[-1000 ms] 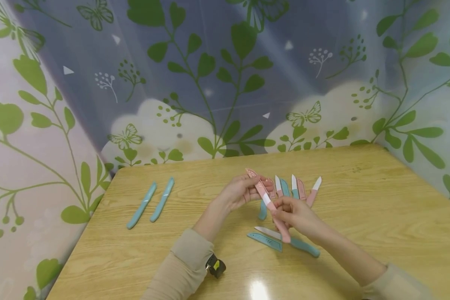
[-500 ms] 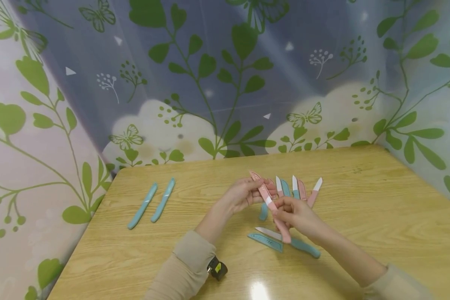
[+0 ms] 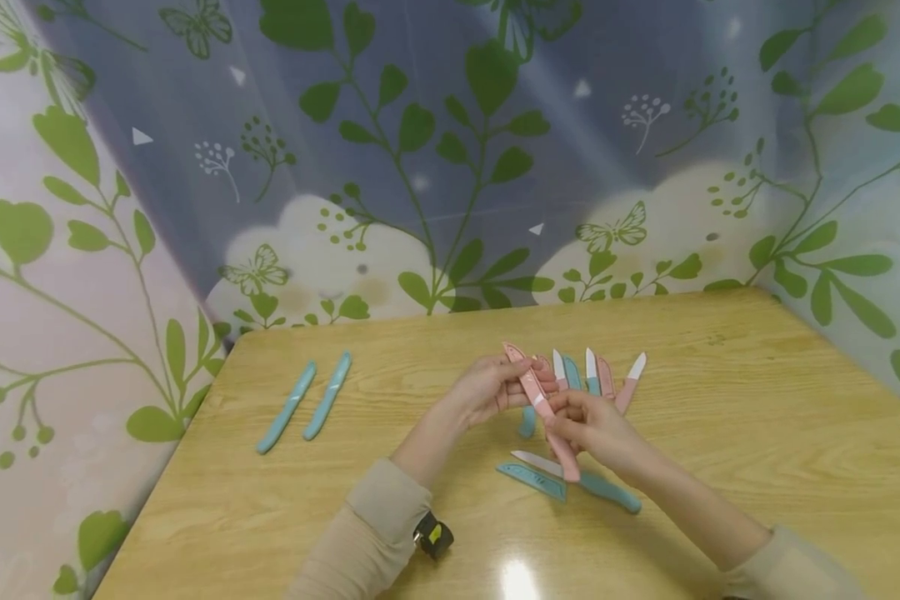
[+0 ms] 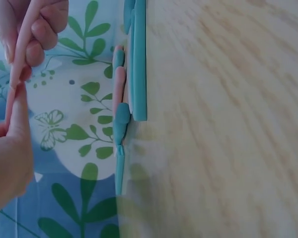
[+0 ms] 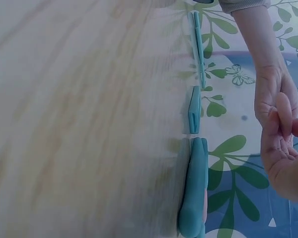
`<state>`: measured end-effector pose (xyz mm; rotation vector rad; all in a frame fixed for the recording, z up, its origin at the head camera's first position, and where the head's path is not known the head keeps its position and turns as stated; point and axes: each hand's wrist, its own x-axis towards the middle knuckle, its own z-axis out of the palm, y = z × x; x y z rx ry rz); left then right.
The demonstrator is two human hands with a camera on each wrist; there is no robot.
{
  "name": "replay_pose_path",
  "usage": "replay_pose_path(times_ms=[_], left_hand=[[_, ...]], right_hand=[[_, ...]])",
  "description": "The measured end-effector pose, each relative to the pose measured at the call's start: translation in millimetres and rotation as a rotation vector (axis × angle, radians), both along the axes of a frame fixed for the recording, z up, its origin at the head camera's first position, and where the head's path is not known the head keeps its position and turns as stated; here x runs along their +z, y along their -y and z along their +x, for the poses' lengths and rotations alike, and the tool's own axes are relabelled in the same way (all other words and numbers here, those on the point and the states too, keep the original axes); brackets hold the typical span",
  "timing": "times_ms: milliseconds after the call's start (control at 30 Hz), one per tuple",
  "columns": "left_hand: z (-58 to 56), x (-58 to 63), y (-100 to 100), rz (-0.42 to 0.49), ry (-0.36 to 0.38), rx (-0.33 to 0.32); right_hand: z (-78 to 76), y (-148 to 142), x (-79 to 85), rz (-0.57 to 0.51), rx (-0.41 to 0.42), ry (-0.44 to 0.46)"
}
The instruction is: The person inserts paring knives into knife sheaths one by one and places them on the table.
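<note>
In the head view, my left hand (image 3: 487, 390) pinches a pink knife sheath (image 3: 530, 382) between thumb and fingers. My right hand (image 3: 596, 429) grips the handle of a pink knife (image 3: 566, 460), whose blade sits mostly inside that sheath. Only a short white strip of blade shows between the two. The left wrist view has the pink knife (image 4: 23, 44) lined up with its sheath above the table. Below the hands lies an unsheathed teal knife (image 3: 607, 490), with a teal sheath (image 3: 531, 481) beside its blade.
Two sheathed teal knives (image 3: 287, 408) lie side by side at the left of the wooden table (image 3: 217, 517). Behind my hands are several bare-bladed knives and loose sheaths, among them a pink knife (image 3: 630, 385) and a pink sheath (image 3: 605, 377). A patterned curtain (image 3: 420, 167) hangs behind.
The pink knife's blade has slid farther into the pink sheath, so the white strip is shorter. Both hands have stayed nearly in place.
</note>
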<state>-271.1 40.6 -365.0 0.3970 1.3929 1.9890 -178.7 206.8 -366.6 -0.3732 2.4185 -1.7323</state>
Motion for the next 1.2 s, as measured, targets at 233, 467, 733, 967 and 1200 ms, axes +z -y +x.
replay_pose_path(times_ms=[233, 467, 733, 967, 1200], left_hand=[[6.0, 3.7, -13, -0.178, -0.098, 0.278], [14.0, 8.2, -14, -0.374, -0.312, 0.349], [16.1, 19.3, -4, -0.495, -0.424, 0.364], [0.8, 25.0, 24, -0.693, -0.550, 0.357], [-27.2, 21.7, 72, -0.962, -0.672, 0.301]], right_hand=[[-8.4, 2, -0.8, 0.207, -0.087, -0.118], [-16.7, 4, 0.7, 0.433, -0.147, -0.299], [-24.3, 17, 3.3, 0.426, -0.117, -0.304], [-22.1, 7, -2.3, 0.347, -0.023, -0.212], [-18.6, -29, -10.0, 0.353, -0.014, -0.101]])
